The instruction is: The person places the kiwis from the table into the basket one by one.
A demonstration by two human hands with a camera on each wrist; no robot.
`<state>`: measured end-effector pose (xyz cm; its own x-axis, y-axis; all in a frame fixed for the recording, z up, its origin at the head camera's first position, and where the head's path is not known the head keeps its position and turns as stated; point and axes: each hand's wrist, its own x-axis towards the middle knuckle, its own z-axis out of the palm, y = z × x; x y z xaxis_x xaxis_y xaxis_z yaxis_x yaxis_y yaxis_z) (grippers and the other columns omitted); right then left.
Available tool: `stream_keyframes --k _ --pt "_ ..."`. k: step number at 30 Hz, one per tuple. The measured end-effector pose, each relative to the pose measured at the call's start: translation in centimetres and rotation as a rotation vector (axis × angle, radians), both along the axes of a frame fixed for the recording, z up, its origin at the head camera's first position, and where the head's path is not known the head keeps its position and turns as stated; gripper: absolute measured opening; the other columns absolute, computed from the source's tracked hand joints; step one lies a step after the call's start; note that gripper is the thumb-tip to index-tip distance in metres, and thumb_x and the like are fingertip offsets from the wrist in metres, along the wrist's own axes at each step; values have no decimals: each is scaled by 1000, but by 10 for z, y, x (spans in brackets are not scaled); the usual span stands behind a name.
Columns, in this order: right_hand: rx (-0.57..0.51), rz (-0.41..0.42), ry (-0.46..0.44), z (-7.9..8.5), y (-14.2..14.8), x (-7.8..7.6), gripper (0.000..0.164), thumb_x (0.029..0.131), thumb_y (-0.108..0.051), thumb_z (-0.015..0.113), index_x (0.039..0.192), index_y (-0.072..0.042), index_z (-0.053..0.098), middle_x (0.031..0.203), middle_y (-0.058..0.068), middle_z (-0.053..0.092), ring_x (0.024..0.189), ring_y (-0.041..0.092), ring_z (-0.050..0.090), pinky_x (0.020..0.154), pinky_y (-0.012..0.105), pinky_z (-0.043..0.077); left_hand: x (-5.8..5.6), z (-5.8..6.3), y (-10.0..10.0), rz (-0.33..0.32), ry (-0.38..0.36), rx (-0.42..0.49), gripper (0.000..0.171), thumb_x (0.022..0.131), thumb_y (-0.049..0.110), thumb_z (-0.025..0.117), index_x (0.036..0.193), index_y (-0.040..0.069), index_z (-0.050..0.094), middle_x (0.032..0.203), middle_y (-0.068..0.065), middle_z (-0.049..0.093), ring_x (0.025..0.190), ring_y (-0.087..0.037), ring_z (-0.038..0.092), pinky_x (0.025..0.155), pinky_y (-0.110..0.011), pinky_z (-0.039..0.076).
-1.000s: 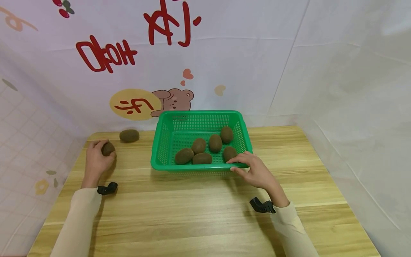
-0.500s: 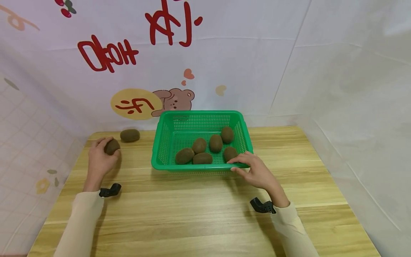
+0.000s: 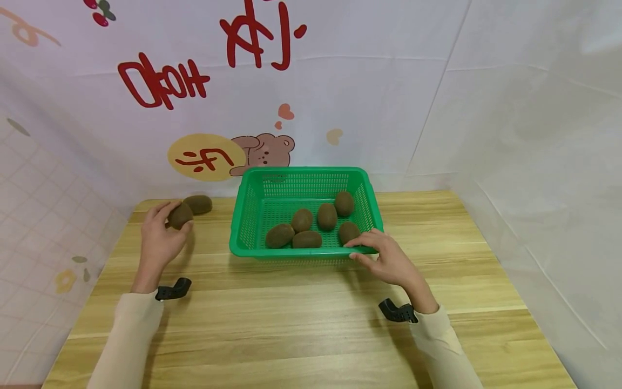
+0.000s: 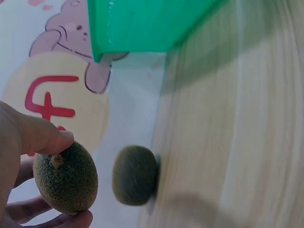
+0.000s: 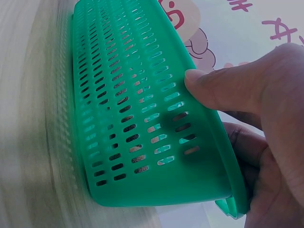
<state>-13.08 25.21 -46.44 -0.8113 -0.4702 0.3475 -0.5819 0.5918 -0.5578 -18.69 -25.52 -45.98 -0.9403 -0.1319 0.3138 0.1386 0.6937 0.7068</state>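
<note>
My left hand (image 3: 162, 237) pinches a brown fuzzy kiwi (image 3: 180, 216) between thumb and fingers; in the left wrist view this kiwi (image 4: 66, 178) appears raised off the table. Another kiwi (image 3: 198, 204) lies just behind it on the tabletop, near the wall. At the front right corner of the green plastic basket (image 3: 282, 253), my right hand (image 3: 386, 259) grips the rim, thumb outside and fingers inside, as the right wrist view of the basket (image 5: 142, 95) shows. Several kiwis (image 3: 326, 216) lie in the basket, mostly toward its front and right.
The basket stands on a wooden table (image 3: 272, 324) close to the back wall. A white printed sheet (image 3: 379, 97) covers the wall behind, and pale sheets hang at both sides. Each wrist carries a black camera mount (image 3: 174, 290).
My left hand has moved right and slightly away from me with the kiwi, closer to the other loose kiwi. The right hand keeps its grip on the rim, and the basket stays in place.
</note>
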Motion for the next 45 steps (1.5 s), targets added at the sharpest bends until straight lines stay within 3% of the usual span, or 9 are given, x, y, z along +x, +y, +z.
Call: stream_keyframes --k 7,10,17,19,22,26,37,41,45 --pt "2 -2 -6 2 0 1 23 93 -18 77 115 -24 77 99 -11 69 90 11 55 78 34 47 0 12 16 -7 36 26 54 91 8 74 143 3 60 148 -25 48 130 -44 50 95 -60 54" --pt "3 -2 -6 1 0 0 23 93 -18 77 115 -24 77 98 -11 70 89 11 53 77 32 45 -1 17 22 -15 56 27 53 90 8 75 142 4 61 148 -24 49 130 -43 52 94 -50 58" --pt "4 7 1 3 0 -1 22 94 -17 76 115 -23 77 99 -11 71 87 12 53 75 31 44 0 25 35 -65 105 55 53 90 6 75 141 2 61 146 -26 50 129 -44 53 92 -67 55" --pt "7 6 2 3 0 0 22 93 -17 77 115 -23 77 98 -11 71 87 12 53 76 31 44 0 28 39 -78 113 68 53 90 7 75 141 3 61 145 -25 51 127 -42 54 92 -65 55" --pt "8 3 -4 4 0 0 22 94 -18 77 115 -23 77 99 -11 71 88 12 53 76 31 44 0 31 45 -100 124 92 52 90 8 77 140 4 62 144 -23 52 122 -40 56 93 -36 61" --pt "7 3 0 2 1 0 22 94 -17 76 115 -23 77 99 -11 71 88 11 53 76 31 44 -2 36 53 -129 134 112 52 90 9 78 140 7 64 142 -21 55 121 -37 56 84 -4 43" --pt "7 0 -2 2 1 0 22 94 -18 77 115 -24 77 99 -12 71 90 10 54 77 31 45 -8 45 79 -235 92 184 53 92 12 78 143 9 62 143 -18 54 123 -33 57 90 -7 49" --pt "4 1 -6 3 1 0 22 94 -18 77 115 -24 77 99 -12 70 88 11 53 76 31 45 -11 46 89 -253 86 174 54 92 13 79 143 9 61 143 -16 54 123 -31 57 97 -32 59" --pt "-1 3 -10 4 0 0 22 93 -18 77 115 -24 77 98 -12 70 88 11 53 76 31 44 -14 46 97 -274 85 170 55 92 13 79 143 10 61 143 -15 55 125 -31 58 97 -53 57"
